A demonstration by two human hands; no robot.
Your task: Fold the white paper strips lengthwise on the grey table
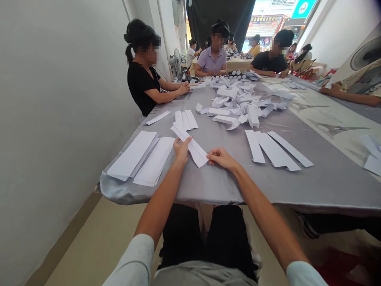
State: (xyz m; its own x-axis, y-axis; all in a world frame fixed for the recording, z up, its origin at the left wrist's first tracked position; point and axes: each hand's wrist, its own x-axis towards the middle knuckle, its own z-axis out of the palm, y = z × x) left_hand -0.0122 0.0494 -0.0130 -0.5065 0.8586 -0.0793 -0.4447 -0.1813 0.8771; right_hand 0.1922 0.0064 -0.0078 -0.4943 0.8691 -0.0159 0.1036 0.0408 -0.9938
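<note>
A folded sheet of white paper (195, 149) lies slantwise between my hands, just over the table. My left hand (181, 149) is closed on its left side, thumb on top. At its lower right corner, the fingers of my right hand (220, 158) pinch the edge. Beside my left hand are two stacks of white paper: the outer stack (132, 155) and the nearer stack (154, 161). Beyond the sheet lie several narrow folded strips (186, 120). To the right of my right hand, more folded strips (275, 150) are spread out.
The table (214, 186) has a grey satin cloth. A loose heap of folded paper pieces (238, 99) covers its middle. One person (143, 83) sits at the left edge, others (212, 59) at the far side, and an arm (348, 93) rests at right. A wall (65, 99) stands left.
</note>
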